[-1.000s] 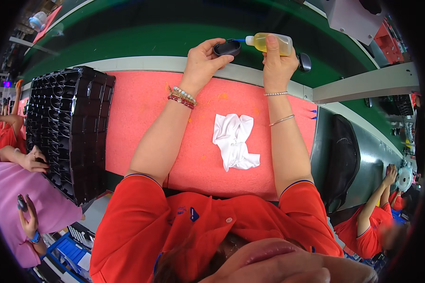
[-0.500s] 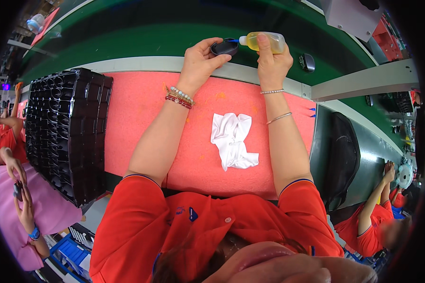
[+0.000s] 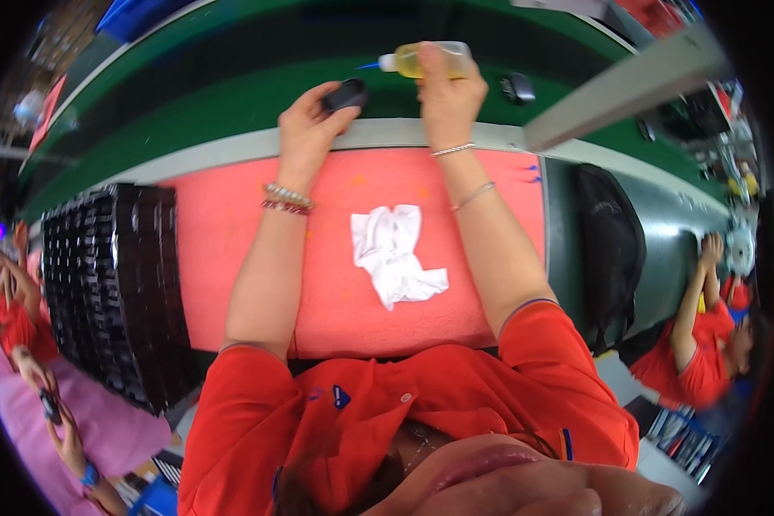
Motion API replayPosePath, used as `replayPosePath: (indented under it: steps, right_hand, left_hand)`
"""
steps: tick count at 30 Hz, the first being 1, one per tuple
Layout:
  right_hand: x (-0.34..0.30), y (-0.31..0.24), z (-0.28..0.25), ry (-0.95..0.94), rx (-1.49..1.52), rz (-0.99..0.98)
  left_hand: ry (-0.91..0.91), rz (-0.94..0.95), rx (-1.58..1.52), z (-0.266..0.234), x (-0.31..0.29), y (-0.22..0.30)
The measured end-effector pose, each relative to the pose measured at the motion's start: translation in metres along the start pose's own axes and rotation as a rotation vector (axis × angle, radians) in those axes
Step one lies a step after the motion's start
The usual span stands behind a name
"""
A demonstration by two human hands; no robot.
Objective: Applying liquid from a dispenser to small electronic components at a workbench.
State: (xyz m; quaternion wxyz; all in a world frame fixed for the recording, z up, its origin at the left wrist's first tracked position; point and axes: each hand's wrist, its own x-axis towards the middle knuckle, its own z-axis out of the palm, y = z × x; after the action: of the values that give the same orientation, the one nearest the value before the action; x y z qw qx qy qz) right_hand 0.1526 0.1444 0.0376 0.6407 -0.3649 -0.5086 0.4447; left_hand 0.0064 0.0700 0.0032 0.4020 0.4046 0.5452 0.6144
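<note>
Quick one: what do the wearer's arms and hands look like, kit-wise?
Both arms: short red sleeves with dark blue trim; forearms bare below. No gloves on the left hand or right hand. Left wrist: stacked beaded bracelets, pale and dark red. Right: two thin silver-coloured bangles, one at the wrist, one further up the forearm. No cables visible.

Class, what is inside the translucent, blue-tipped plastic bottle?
Yellow liquid shows inside the translucent plastic bottle; the part behind the right hand is covered, so its contents cannot be seen.
</note>
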Motion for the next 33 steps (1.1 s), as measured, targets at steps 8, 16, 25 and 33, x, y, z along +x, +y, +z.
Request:
replayPosePath:
  steps: [8, 16, 25, 33]
  right_hand:
    - [-0.010, -0.039, 0.005, 0.006, 0.293, -0.096]
    - [-0.003, -0.048, -0.002, 0.069, 0.351, -0.050]
    - [0.003, -0.063, -0.004, 0.065, 0.519, -0.016]
    - [-0.016, -0.032, 0.009, 0.008, 0.533, 0.326]
  left_hand:
    - [-0.026, -0.053, 0.126, 0.016, 0.003, 0.001]
    - [-0.060, 0.835, 1.366, 0.137, 0.033, 0.009]
    - [-0.203, 0.515, 1.183, 0.094, 0.039, -0.015]
    - [0.213, 0.002, -0.042, 0.020, -0.017, -0.013]
